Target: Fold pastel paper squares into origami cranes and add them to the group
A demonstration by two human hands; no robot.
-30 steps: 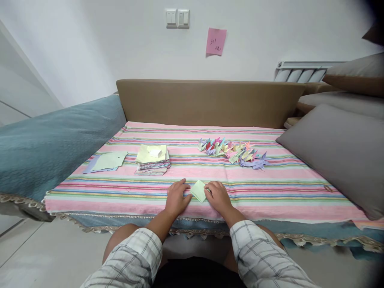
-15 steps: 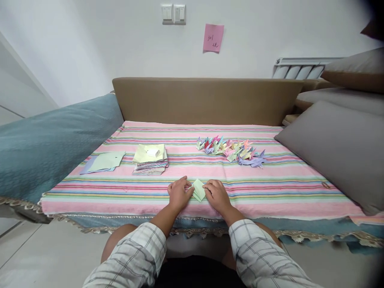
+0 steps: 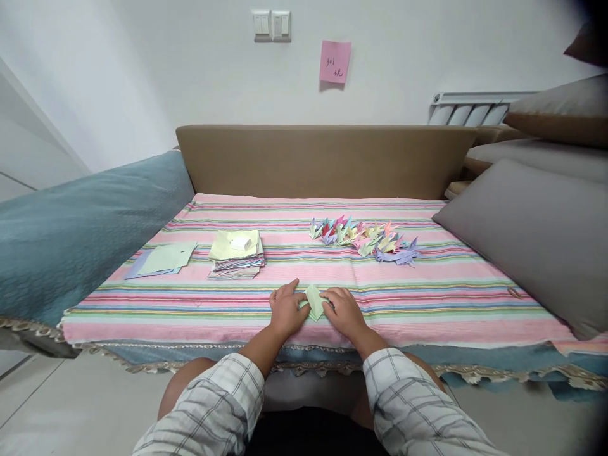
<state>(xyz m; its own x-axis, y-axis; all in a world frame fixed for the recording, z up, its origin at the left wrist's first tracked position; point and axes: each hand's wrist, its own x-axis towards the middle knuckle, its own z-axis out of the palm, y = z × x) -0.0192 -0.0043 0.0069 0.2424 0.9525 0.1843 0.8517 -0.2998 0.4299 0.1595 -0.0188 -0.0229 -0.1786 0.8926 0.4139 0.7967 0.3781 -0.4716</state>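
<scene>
A small piece of light green origami paper (image 3: 314,304), folded into a diamond, lies on the striped cloth (image 3: 190,316) in front of me. My left hand (image 3: 287,310) presses its thumb and index finger on the paper's left side, where a flap is folded inward. On the right edge, the fingers of my right hand (image 3: 342,308) pinch the paper against the cloth. Parts of the paper's sides are hidden under my fingertips. Beyond my hands, to the right, sits a cluster of folded paper cranes (image 3: 363,239) in several colours.
A stack of square paper (image 3: 236,256) with a small white object (image 3: 240,242) on top stands left of centre. Loose green and purple sheets (image 3: 164,258) lie farther left. Grey cushions (image 3: 527,234) fill the right side. A brown backrest (image 3: 323,161) runs along the back.
My left hand has moved slightly right and over the paper. The left flap of the green paper has been folded inward, so the diamond looks narrower. My right hand stays at the right edge.
</scene>
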